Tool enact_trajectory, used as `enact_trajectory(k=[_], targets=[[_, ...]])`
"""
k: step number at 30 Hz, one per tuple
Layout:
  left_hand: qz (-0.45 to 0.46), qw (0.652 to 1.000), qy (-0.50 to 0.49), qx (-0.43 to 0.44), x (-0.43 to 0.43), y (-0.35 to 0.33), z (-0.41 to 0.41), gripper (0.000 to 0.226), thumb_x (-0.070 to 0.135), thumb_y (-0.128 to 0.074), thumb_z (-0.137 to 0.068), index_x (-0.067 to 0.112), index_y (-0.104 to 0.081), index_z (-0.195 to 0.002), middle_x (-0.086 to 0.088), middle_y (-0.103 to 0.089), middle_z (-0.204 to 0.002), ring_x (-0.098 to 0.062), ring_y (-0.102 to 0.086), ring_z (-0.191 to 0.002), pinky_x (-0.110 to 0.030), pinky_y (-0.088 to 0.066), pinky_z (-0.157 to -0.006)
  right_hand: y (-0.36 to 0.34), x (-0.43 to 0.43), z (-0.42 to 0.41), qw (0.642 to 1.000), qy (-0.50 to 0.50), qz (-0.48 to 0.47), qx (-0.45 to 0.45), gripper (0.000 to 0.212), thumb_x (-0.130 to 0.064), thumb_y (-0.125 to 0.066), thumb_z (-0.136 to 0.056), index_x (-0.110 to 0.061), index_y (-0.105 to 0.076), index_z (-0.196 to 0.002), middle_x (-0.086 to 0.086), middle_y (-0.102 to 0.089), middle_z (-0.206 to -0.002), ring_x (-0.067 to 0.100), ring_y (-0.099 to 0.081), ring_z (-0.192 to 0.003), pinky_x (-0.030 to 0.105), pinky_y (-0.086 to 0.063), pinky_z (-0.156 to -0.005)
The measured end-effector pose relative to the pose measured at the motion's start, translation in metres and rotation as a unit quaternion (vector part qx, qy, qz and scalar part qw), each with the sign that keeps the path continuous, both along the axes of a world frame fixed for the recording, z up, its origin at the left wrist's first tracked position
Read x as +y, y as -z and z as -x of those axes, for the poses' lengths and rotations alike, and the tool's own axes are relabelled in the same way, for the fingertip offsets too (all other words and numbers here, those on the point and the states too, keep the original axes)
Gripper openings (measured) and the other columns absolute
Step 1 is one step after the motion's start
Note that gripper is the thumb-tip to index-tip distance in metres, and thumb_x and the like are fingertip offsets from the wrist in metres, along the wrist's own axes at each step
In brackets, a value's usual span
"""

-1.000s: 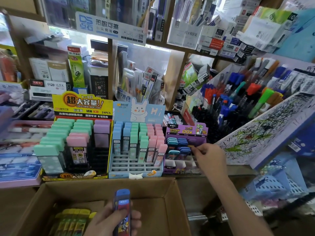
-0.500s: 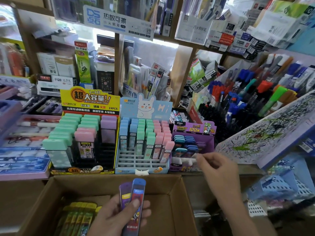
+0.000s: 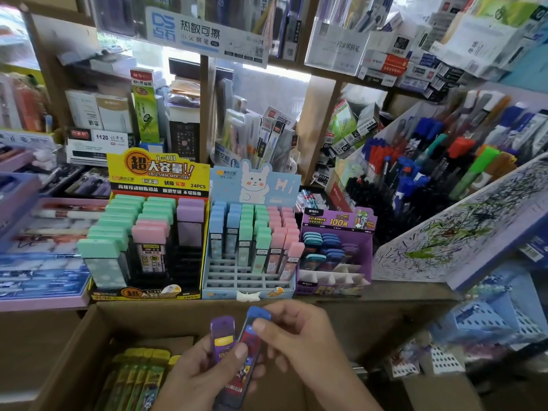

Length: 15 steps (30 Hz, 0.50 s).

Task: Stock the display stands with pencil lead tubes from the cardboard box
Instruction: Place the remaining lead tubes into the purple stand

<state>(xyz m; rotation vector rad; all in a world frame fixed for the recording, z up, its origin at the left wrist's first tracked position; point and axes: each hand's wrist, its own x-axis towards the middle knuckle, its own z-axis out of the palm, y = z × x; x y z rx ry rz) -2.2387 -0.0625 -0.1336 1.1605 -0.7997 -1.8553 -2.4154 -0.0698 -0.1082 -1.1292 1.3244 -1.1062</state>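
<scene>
My left hand (image 3: pixel 195 378) holds two lead tubes fanned apart over the cardboard box (image 3: pixel 89 327): a purple-capped tube (image 3: pixel 223 330) and a blue-capped tube (image 3: pixel 252 336). My right hand (image 3: pixel 299 336) pinches the blue-capped tube near its top. Several yellow-capped tubes (image 3: pixel 136 378) lie in the box at the lower left. On the shelf behind stand three display stands: a yellow one (image 3: pixel 148 293) with wide green, pink and purple tubes, a blue rabbit one (image 3: pixel 249 277) with slim tubes, and a small purple one (image 3: pixel 335 280) partly filled with blue and teal tubes.
A tilted scribble board (image 3: pixel 462 232) juts in from the right above a blue perforated rack (image 3: pixel 492 318). Pens and markers (image 3: pixel 430 161) fill the racks behind it. Pen trays (image 3: pixel 44 262) lie at the left. Packed shelves rise overhead.
My right hand has drawn back from the purple stand down to the box and taken hold of the blue-capped tube. My left hand has fanned out a second, purple-capped tube.
</scene>
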Motion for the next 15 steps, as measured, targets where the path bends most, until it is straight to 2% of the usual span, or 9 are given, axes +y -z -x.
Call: enact_trajectory(k=[3,6,8,10,13,15], targets=[[-0.045,0.998,-0.039,0.034,0.002,-0.006,0.002,0.019,0.011,-0.070,-0.086,-0.003,-0.071,-0.098,-0.033,-0.075,-0.085,-0.045,-0.076,-0.067,-0.042,-0.061,-0.049,-0.011,-0.001,0.017,0.998,0.037,0.042,-0.015,0.006,-0.008,-0.078,-0.088,-0.014,-0.078,-0.088,0.010,-0.069,-0.069,0.014,-0.055,-0.051,0.022,-0.043,-0.041],[-0.060,0.996,-0.029,0.059,0.002,-0.007,-0.003,0.019,0.006,-0.059,-0.098,-0.009,-0.068,-0.104,-0.035,-0.074,-0.090,-0.045,-0.076,-0.071,-0.046,-0.059,-0.067,-0.029,-0.002,0.045,0.990,0.094,0.100,0.019,0.009,-0.007,-0.076,-0.088,-0.016,-0.078,-0.088,0.014,-0.072,-0.071,0.014,-0.060,-0.053,0.020,-0.049,-0.046],[-0.070,0.996,-0.025,0.048,0.001,-0.009,-0.003,0.020,0.006,-0.057,-0.099,-0.010,-0.068,-0.106,-0.035,-0.074,-0.091,-0.043,-0.077,-0.071,-0.045,-0.057,-0.071,-0.039,-0.004,0.066,0.981,0.128,0.138,0.051,0.012,-0.005,-0.075,-0.087,-0.016,-0.078,-0.091,0.014,-0.074,-0.076,0.016,-0.064,-0.058,0.021,-0.052,-0.051],[-0.070,0.997,-0.025,0.031,0.000,-0.010,-0.002,0.020,0.006,-0.057,-0.100,-0.008,-0.067,-0.107,-0.032,-0.075,-0.091,-0.040,-0.077,-0.071,-0.043,-0.057,-0.068,-0.046,-0.007,0.084,0.967,0.159,0.171,0.103,0.020,-0.002,-0.074,-0.088,-0.021,-0.078,-0.093,0.010,-0.076,-0.081,0.017,-0.067,-0.062,0.022,-0.056,-0.055],[-0.058,0.998,-0.027,0.015,-0.001,-0.012,-0.001,0.018,0.007,-0.059,-0.098,-0.005,-0.065,-0.110,-0.030,-0.077,-0.089,-0.038,-0.077,-0.071,-0.039,-0.060,-0.051,-0.054,-0.014,0.103,0.942,0.185,0.231,0.160,0.029,0.004,-0.072,-0.089,-0.023,-0.076,-0.097,0.005,-0.077,-0.083,0.019,-0.072,-0.066,0.025,-0.061,-0.060],[-0.050,0.998,-0.030,0.010,-0.001,-0.013,-0.001,0.017,0.007,-0.060,-0.097,-0.003,-0.064,-0.111,-0.029,-0.077,-0.088,-0.037,-0.077,-0.068,-0.034,-0.059,-0.045,-0.056,-0.019,0.111,0.931,0.193,0.254,0.179,0.029,0.005,-0.071,-0.090,-0.022,-0.074,-0.099,0.006,-0.076,-0.082,0.025,-0.073,-0.068,0.031,-0.063,-0.062]])
